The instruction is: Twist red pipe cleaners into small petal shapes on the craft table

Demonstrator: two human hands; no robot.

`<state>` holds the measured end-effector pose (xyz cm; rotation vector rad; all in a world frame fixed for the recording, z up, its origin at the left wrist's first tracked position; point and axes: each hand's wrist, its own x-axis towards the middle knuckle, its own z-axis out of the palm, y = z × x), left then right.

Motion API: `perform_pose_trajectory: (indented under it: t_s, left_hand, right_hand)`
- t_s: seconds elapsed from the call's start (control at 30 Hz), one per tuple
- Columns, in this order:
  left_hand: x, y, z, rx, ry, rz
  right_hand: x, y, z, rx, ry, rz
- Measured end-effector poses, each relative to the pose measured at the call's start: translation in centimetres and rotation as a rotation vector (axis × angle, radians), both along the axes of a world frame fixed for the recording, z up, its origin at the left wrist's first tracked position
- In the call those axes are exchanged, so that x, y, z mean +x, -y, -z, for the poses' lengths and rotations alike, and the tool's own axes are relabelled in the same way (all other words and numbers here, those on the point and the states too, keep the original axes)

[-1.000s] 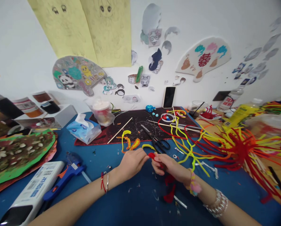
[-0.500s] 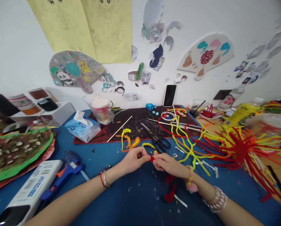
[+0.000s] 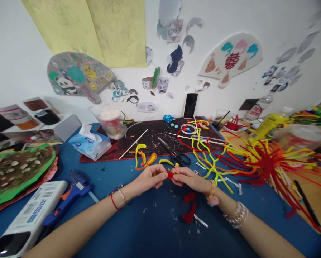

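- The left hand is half curled, thumb and forefinger pinched together at the left end of a small red fuzzy piece.
- The right hand has its fingers folded around the other end of that piece; how much of it lies hidden inside the grip, I cannot tell.
- The red piece is just above the near part of the blue table, between the two sets of fingertips, with only a short stretch in sight.
- Judging by the grip, this piece is still being worked by hand; its finished form cannot be read from here.
- Two more red bits, an upper one and a lower one, lie on the table just below the right hand, a silver strip beside them. Whether they are finished parts or scraps is unclear.
- Beyond the hands, a bent orange piece and a curved yellow piece look already shaped, and lie separate from the red one.
- Plenty of material appears unworked: a spread red-and-yellow bundle of fuzzy stems sits to the right.
- The scissors and the blue glue gun lie on the table, neither in use.
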<state>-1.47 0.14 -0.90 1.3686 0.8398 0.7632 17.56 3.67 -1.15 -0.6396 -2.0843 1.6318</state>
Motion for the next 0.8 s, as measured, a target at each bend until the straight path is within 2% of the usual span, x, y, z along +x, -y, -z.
perform_pose_trajectory:
  t_s: [0.07,0.17,0.27,0.33,0.47,0.53,0.6,0.73,0.8]
  left_hand:
    - [0.0,-0.1,0.3,0.128,-0.139,0.010]
    - [0.4,0.0,0.8,0.339,-0.322,0.017]
    - [0.9,0.6,1.0,0.420,-0.405,0.036]
    - [1.1,1.1,0.9,0.437,-0.389,0.044]
    - [1.5,2.0,0.2,0.402,-0.316,0.019]
    - [1.4,2.0,0.1,0.447,-0.363,0.022]
    - [1.1,1.5,0.2,0.662,-0.492,0.010]
    - [0.2,0.4,0.9,1.212,-0.834,-0.053]
    - [0.0,0.1,1.3,1.377,-0.965,-0.076]
  right_hand:
    - [-0.3,0.2,0.3,0.076,0.052,0.093]
    - [-0.7,0.7,0.9,0.324,0.180,0.270]
    - [-1.2,1.3,1.3,0.521,0.265,0.409]
    - [-1.5,1.5,1.5,0.466,0.236,0.435]
    - [-2.2,1.6,1.5,0.188,0.132,0.386]
    - [-2.2,1.4,1.6,0.143,0.124,0.423]
    - [-2.1,1.2,1.7,0.146,0.140,0.467]
    - [-1.8,1.0,1.8,0.176,0.191,0.535]
    - [-1.7,1.2,1.6,0.167,0.219,0.543]
